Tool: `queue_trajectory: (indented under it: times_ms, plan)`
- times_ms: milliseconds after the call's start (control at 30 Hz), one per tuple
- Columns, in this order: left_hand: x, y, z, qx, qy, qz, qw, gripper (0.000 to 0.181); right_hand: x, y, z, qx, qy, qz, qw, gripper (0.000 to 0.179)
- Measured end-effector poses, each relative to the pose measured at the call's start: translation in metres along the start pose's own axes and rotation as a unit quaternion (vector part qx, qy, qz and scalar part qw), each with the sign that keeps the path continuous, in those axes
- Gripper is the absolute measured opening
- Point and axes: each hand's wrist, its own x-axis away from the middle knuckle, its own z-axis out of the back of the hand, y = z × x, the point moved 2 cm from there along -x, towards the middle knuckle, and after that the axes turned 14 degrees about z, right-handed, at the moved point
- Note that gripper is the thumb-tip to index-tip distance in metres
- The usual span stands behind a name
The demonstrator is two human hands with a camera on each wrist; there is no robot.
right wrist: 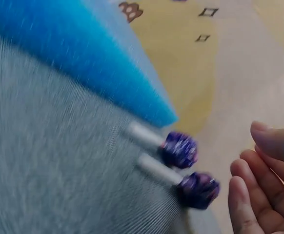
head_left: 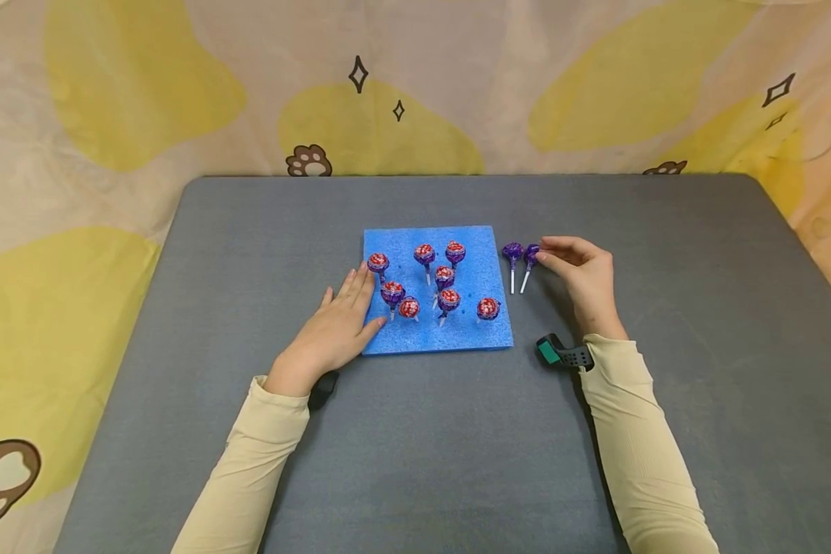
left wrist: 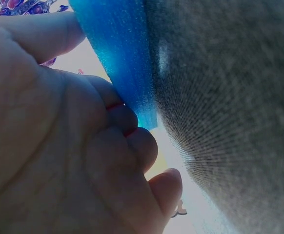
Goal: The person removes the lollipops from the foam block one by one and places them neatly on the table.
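A blue foam board (head_left: 471, 337) lies flat on the table. Several purple-and-red wrapped lollipops (head_left: 448, 300) stand in it on white sticks, some leaning. My left hand (head_left: 332, 327) rests against the board's left edge with its fingers straight; the left wrist view shows fingertips along the foam's side (left wrist: 125, 63). Two loose lollipops, one (head_left: 512, 251) nearer the board and another (head_left: 531, 256) beside it, lie just right of the board. Close to them is my right hand (head_left: 585, 285), its fingers loosely bent. The right wrist view shows a gap between that hand and the lollipop heads (right wrist: 199, 191).
The grey table (head_left: 422, 462) has rounded far corners. Behind it hangs a patterned cloth (head_left: 498, 77) with yellow patches and paw prints. A dark device (head_left: 564, 352) is strapped to the right wrist, and another (head_left: 323, 390) to the left.
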Motion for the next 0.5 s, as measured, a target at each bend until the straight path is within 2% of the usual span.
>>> queue_trajectory:
  times_ms: [100, 200, 367, 500]
  plan:
    - [0.0, 0.0, 0.0, 0.001, 0.0, -0.001, 1.0, 0.07, 0.002, -0.008, -0.002, -0.021, -0.053, 0.0, 0.9984, 0.026]
    - [0.0, -0.001, 0.0, 0.0, 0.001, -0.002, 1.0, 0.07, 0.004, -0.017, -0.005, -0.025, -0.142, -0.011, 0.9895, 0.025]
    - [-0.001, -0.001, 0.0, -0.002, 0.001, 0.0, 1.0, 0.069, 0.008, -0.029, -0.012, -0.008, -0.288, -0.03, 0.9571, 0.027]
    - [0.0, 0.0, 0.001, 0.004, 0.007, -0.004, 1.0, 0.069, 0.012, -0.038, -0.02, -0.024, -0.359, -0.033, 0.9323, 0.03]
